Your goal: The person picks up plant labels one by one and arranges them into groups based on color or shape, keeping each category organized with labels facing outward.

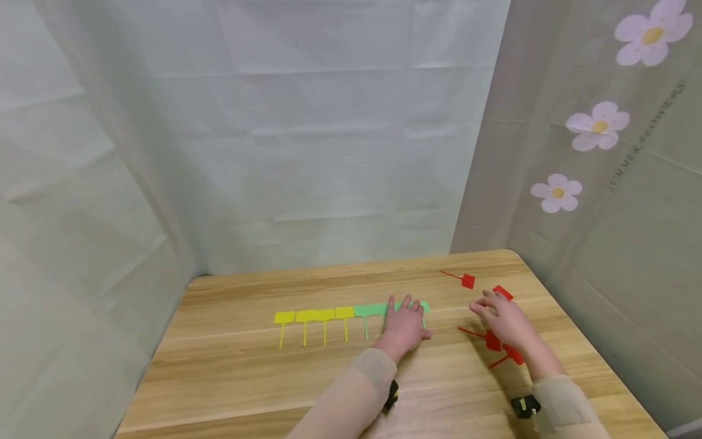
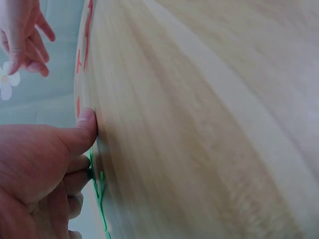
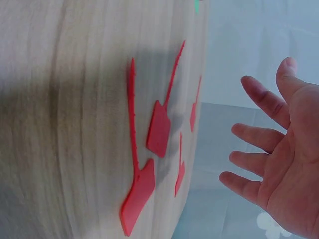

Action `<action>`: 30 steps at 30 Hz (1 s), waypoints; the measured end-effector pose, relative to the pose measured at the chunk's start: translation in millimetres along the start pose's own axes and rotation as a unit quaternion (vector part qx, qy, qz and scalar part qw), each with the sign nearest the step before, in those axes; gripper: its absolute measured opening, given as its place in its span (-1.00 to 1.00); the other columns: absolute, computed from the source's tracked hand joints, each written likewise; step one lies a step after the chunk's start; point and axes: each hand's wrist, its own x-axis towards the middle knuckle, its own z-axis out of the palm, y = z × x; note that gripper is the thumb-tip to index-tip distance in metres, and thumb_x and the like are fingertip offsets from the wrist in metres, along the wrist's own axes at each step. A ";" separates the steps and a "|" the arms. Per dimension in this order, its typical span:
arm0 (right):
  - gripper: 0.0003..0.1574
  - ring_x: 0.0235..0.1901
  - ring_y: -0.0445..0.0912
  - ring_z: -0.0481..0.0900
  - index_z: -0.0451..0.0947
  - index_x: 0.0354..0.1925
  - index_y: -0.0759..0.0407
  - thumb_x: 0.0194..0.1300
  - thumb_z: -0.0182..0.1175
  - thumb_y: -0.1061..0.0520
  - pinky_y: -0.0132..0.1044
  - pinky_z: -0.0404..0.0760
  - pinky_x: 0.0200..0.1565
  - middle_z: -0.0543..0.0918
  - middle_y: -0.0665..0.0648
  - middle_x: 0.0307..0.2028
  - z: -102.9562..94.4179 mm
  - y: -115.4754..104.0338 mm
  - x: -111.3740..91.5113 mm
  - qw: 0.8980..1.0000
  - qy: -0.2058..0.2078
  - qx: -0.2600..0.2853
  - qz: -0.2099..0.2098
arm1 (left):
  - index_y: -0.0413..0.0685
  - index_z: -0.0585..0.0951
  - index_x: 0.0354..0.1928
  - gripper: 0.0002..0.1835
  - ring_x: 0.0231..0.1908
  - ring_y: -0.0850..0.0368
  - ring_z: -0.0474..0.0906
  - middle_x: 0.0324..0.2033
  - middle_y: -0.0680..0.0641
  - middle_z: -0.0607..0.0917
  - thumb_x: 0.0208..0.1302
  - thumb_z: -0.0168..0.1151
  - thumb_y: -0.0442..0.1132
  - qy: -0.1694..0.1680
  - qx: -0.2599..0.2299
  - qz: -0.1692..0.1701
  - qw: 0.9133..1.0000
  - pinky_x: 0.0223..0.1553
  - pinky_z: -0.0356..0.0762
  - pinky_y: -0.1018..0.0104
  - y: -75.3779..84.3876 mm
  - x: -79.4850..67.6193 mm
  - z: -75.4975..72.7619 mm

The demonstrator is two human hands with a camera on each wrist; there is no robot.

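My left hand (image 1: 404, 326) rests on a row of green cable-tie tags (image 1: 368, 310), fingers spread forward over them and covering part of the row. In the left wrist view its thumb (image 2: 85, 127) lies at the table surface beside thin green stems (image 2: 102, 204). Yellow cable-tie tags (image 1: 284, 317) continue the row to the left, their stems pointing toward me. My right hand (image 1: 509, 322) hovers over scattered red cable-tie tags (image 3: 159, 129), holding nothing; its fingers are apart in the right wrist view. Two red tags lie just below it, another red tag (image 1: 502, 292) just beyond.
A further red tag (image 1: 468, 281) lies near the back of the wooden table (image 1: 230, 378). Pale curtains (image 1: 340, 152) close in the back and sides, the right one (image 1: 631, 244) printed with flowers. The table's right edge runs close to my right arm.
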 end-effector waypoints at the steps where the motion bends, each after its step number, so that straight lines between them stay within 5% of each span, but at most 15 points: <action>1: -0.37 0.39 0.45 0.10 0.63 0.05 0.23 0.45 0.07 -0.27 0.42 0.20 0.25 0.29 0.49 0.37 -0.9 -1.0 -0.4 1.000 0.001 -0.002 0.000 | 0.21 0.37 0.45 -0.21 0.51 0.14 -0.02 0.46 0.20 0.28 0.26 0.07 0.39 -0.003 0.002 -0.001 1.000 0.47 -0.12 -0.14 -0.7 -0.2 0.0; 8: -0.45 0.34 0.54 0.11 0.64 0.00 0.28 0.45 0.14 -0.18 0.45 0.18 0.23 0.27 0.59 0.34 -3.1 -2.1 -9.1 1.000 0.004 -0.020 0.014 | 0.21 0.34 0.47 -0.20 0.52 0.13 -0.04 0.47 0.20 0.25 0.26 0.06 0.39 -0.015 0.000 -0.009 1.000 0.47 -0.14 -0.15 -1.3 -0.6 -1.2; 15: -0.35 0.23 0.66 0.10 0.52 0.19 0.36 0.33 0.28 -0.06 0.53 0.32 0.04 0.23 0.68 0.28 -8.4 4.4 -25.2 0.989 -0.031 -0.108 0.096 | 0.23 0.37 0.45 -0.21 0.51 0.14 0.00 0.46 0.21 0.27 0.24 0.10 0.39 -0.023 -0.001 -0.020 1.000 0.47 -0.12 -0.13 0.5 0.9 -4.6; 23: -0.30 0.02 0.45 0.48 0.56 0.14 0.24 0.17 0.42 -0.14 0.34 0.51 -0.19 0.49 0.58 0.10 -8.6 13.3 -30.4 0.978 -0.105 -0.125 0.130 | 0.26 0.36 0.45 -0.19 0.51 0.17 -0.01 0.47 0.24 0.24 0.22 0.12 0.41 -0.040 0.003 -0.030 0.999 0.48 -0.13 -0.12 4.9 6.3 -2.2; 30: -0.38 -0.12 0.33 0.58 0.68 0.05 0.12 0.03 0.52 -0.07 0.26 0.50 -0.29 0.67 0.38 -0.10 0.3 12.8 -34.7 0.979 -0.056 -0.162 0.113 | 0.30 0.39 0.43 -0.20 0.50 0.19 0.02 0.45 0.27 0.28 0.18 0.18 0.40 -0.035 -0.006 -0.036 0.999 0.47 -0.10 -0.11 5.1 5.3 -3.5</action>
